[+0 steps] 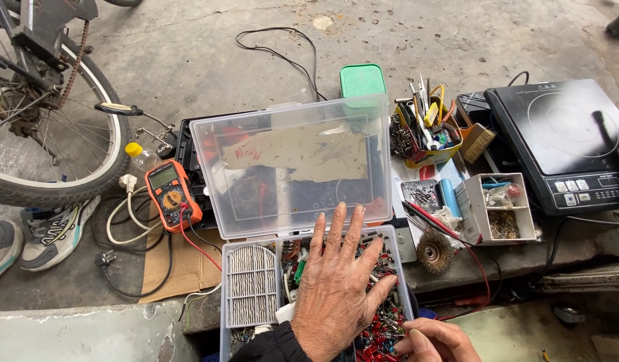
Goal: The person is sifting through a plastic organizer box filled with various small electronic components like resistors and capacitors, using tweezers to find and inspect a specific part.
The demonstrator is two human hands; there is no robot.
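My left hand [336,285] lies flat with fingers spread over an open clear plastic parts box [249,248], resting on a heap of small red and mixed electronic components [383,318]. My right hand [433,340] sits at the bottom edge beside the box's right side, fingers curled down at the red components; whether it pinches one I cannot tell. The box's clear lid [289,167] stands raised behind the hands. A bundle of striped parts [250,285] fills the box's left compartment.
An orange multimeter [172,194] with red and black leads lies left of the box. A tool-filled yellow bin [427,131], a wire wheel brush [435,251], a small white parts tray [497,208] and a black induction cooker [564,141] sit right. A bicycle wheel [48,127] and shoes are at left.
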